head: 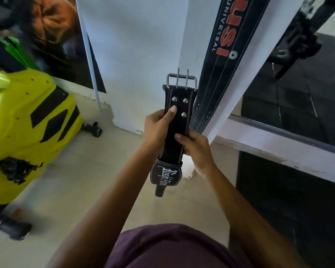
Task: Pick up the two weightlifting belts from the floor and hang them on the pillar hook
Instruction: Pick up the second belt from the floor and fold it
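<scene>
I hold a black suede weightlifting belt (pixel 177 120) upright in front of the white pillar (pixel 143 55), its steel double-prong buckle (pixel 182 80) on top. My left hand (pixel 157 128) grips its left edge with the thumb near the rivets. My right hand (pixel 195 147) pinches its right edge lower down. The belt's wide padded part with white script hangs below my hands. A second black belt (pixel 226 49) with red lettering hangs down along the pillar's right corner, just right of the buckle. The hook is out of view.
A yellow-green gym machine (pixel 27 120) stands at the left on a beige tiled floor (pixel 85 180). A poster (pixel 52 35) covers the wall behind it. A mirror with a white frame (pixel 278 147) lies to the right. Black floor mat at lower right.
</scene>
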Available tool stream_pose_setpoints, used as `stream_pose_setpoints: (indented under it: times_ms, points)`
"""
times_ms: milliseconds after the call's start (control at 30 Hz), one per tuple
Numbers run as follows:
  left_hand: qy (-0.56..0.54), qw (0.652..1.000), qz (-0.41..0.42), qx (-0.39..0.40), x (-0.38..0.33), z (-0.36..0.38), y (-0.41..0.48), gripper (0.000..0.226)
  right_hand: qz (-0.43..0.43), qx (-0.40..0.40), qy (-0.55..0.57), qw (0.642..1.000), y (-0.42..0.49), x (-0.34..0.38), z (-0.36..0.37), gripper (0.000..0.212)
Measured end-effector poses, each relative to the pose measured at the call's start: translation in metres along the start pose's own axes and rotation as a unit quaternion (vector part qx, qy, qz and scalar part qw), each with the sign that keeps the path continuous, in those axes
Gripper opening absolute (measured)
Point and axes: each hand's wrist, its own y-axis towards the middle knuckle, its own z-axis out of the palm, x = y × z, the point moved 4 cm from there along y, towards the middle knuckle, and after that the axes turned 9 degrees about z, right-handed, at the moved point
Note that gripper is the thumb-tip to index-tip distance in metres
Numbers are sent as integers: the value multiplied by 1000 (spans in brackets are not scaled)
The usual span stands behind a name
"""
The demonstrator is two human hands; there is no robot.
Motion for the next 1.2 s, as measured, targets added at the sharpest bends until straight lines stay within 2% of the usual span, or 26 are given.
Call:
stream_pose_setpoints:
  times_ms: [133,233,333,400,567,633,700,767,833,1033,1100,1167,1200]
  points:
    - [2,999,40,19,-7,-2,7,41,-41,-27,-38,998,20,47,-6,24]
    - [60,988,96,103,-12,-10,18,32,-58,-41,-32,997,30,57,-5,34]
    - [231,941,122,214,9,-31,13,25,-70,-53,-9,996,36,66,-4,54]
    - [324,907,121,240,34,-43,2,25,-70,-51,7,996,37,70,-2,61]
    - [294,929,114,193,42,-40,-11,21,-59,-42,-7,997,34,60,3,65]
    - [232,955,113,149,24,-33,-7,21,-53,-32,-15,998,31,51,4,63]
    - [150,979,110,88,2,-28,0,30,-50,-27,-20,998,28,43,3,50]
    - [73,993,91,34,-16,-25,8,29,-42,-17,-23,999,25,34,2,40]
    - [23,997,70,17,-28,-22,16,23,-39,-6,-32,999,20,27,3,38]
    - [64,993,28,90,-14,-17,11,29,-36,-11,-16,999,15,17,-5,36]
    - [86,986,-6,144,14,-20,-3,34,-48,-24,-6,999,16,25,-10,46]
    - [138,974,-20,181,42,-24,-19,40,-56,-34,7,998,19,32,-17,55]
    - [180,966,-13,184,53,-26,-25,39,-54,-36,19,998,20,34,-20,48]
